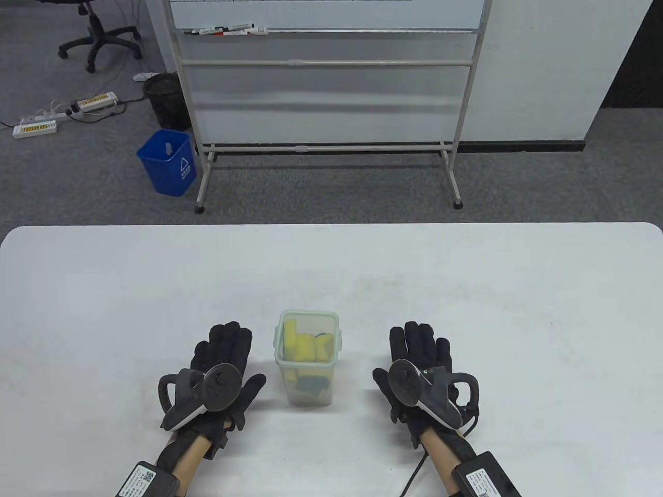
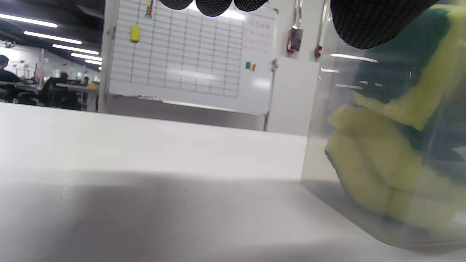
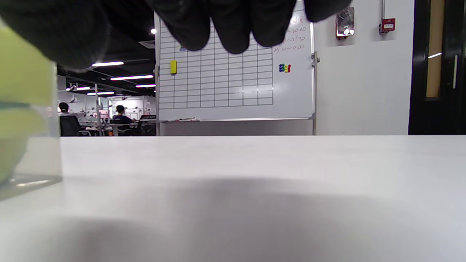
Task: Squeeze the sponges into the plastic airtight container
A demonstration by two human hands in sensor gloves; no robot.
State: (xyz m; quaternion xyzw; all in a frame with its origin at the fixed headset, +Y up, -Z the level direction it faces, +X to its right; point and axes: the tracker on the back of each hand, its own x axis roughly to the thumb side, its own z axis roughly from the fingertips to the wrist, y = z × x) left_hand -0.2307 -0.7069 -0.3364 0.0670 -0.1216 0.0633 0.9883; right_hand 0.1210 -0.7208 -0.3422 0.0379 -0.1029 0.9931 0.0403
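Observation:
A clear plastic container stands upright on the white table, near the front middle, its top open. Yellow sponges with dark green backs are packed inside it. My left hand lies flat on the table just left of the container, fingers spread, holding nothing. My right hand lies flat to the right of it, also empty. The left wrist view shows the container wall and the sponges close on the right. The right wrist view shows the container's edge at the far left.
No lid shows in any view. A whiteboard on a stand and a blue bin are on the floor beyond the table's far edge.

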